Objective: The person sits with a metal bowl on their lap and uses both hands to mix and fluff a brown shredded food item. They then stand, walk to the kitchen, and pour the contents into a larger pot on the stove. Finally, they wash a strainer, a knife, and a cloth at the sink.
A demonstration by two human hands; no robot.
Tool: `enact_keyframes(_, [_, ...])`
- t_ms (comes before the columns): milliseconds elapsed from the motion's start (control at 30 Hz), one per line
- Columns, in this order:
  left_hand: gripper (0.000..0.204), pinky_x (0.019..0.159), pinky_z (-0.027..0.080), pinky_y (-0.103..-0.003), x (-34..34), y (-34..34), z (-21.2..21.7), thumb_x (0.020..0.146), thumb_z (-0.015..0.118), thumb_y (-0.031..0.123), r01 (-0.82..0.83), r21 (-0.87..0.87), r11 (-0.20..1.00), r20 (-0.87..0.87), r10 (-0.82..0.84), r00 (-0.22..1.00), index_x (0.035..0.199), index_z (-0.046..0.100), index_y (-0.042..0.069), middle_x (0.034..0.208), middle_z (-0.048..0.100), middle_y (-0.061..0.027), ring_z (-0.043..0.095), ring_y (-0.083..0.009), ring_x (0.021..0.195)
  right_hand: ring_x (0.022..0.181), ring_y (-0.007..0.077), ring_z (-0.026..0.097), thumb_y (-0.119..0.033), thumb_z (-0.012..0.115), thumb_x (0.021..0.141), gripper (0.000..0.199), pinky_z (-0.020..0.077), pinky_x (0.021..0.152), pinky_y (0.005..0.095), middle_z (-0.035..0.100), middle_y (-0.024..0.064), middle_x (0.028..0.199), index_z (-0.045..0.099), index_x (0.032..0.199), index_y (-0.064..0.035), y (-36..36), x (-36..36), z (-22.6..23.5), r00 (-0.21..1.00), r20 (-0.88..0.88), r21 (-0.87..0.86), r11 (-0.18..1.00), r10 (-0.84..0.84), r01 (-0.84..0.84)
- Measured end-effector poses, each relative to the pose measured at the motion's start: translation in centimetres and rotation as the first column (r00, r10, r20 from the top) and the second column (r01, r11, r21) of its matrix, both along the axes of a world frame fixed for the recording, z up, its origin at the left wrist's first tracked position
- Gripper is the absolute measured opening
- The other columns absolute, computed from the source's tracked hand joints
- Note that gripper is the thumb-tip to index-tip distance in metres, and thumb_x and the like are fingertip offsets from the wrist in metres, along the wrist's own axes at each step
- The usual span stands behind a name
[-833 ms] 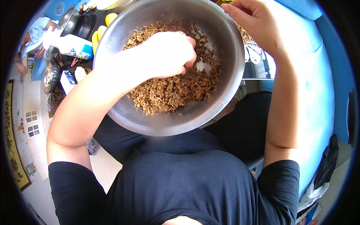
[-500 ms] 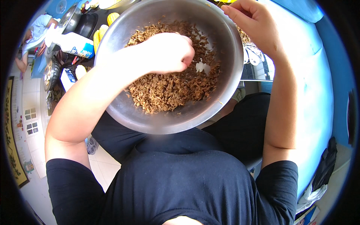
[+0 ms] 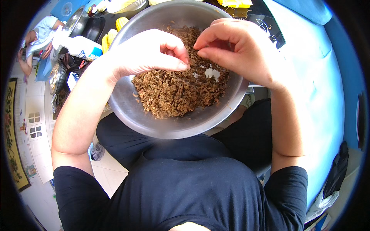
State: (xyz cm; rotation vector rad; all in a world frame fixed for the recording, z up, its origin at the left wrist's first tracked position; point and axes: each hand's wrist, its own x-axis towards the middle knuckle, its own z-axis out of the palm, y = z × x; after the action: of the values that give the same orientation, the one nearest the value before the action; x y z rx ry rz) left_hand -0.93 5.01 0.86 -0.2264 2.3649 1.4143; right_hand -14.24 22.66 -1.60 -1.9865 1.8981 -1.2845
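Note:
A wide stainless steel bowl (image 3: 169, 133) rests at my lap, holding a loose heap of brown, dry-looking shreds (image 3: 173, 96). White flakes or patches (image 3: 212, 73) show among the shreds on the right side. Above the heap, my left hand (image 3: 158, 56) is closed in a pinch, thumb and fingertips together. Facing it, my right hand (image 3: 239, 50) also pinches, thumb close to the index finger, over the bowl's right side. Whatever lies between the fingertips of either hand is too small to make out.
Yellow corn cobs (image 3: 122, 24) lie beyond the bowl's left rim, near a white bottle with a blue label (image 3: 83, 47). Behind are pans (image 3: 77, 23), a yellow package (image 3: 235, 3) and a dark tabletop (image 3: 269, 23). Another person (image 3: 44, 34) is at far left. A pale blue surface (image 3: 323, 96) borders the right.
My right hand has come left from beyond the rim to above the shreds. My left hand has lifted from low over the heap and turned, its thumb now showing.

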Motion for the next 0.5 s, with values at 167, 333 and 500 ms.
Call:
enact_keyframes(167, [0.01, 0.076, 0.044, -0.024, 0.4, 0.2, 0.8, 0.074, 0.067, 0.008, -0.093, 0.112, 0.989, -0.013, 0.095, 0.995, 0.082, 0.063, 0.003, 0.086, 0.061, -0.0021, 0.057, -0.0097, 0.081, 0.068, 0.0241, 0.061, -0.013, 0.064, 0.075, 0.01, 0.0489, 0.065, 0.0313, 0.061, 0.0099, 0.073, 0.063, 0.081, -0.0047, -0.3, 1.1, 0.2, 0.999, 0.037, 0.045, 0.999, -0.006, 0.004])
enact_keyframes(333, [0.011, 0.075, 0.045, -0.023, 0.9, -0.4, 0.4, 0.074, 0.067, 0.008, -0.14, 0.191, 0.972, -0.062, 0.154, 0.986, 0.083, 0.062, 0.003, 0.086, 0.06, -0.0015, 0.057, -0.0093, 0.08, 0.065, 0.0205, 0.061, -0.013, 0.064, 0.076, 0.012, 0.049, 0.063, 0.0295, 0.061, 0.0104, 0.071, 0.062, 0.08, -0.0021, 0.0, 1.1, 1.0, 0.98, 0.197, 0.105, 0.994, 0.012, -0.033])
enact_keyframes(500, [0.011, 0.074, 0.045, -0.023, 0.9, -0.4, 0.5, 0.076, 0.066, 0.01, -0.137, 0.033, 0.99, -0.036, 0.138, 0.99, 0.084, 0.061, 0.004, 0.086, 0.059, -0.0017, 0.057, -0.0088, 0.08, 0.065, 0.0197, 0.061, -0.016, 0.064, 0.077, 0.015, 0.0493, 0.063, 0.0287, 0.062, 0.0105, 0.071, 0.063, 0.08, -0.002, -0.1, 1.0, 0.5, 0.989, 0.143, 0.096, 0.995, -0.046, 0.033])
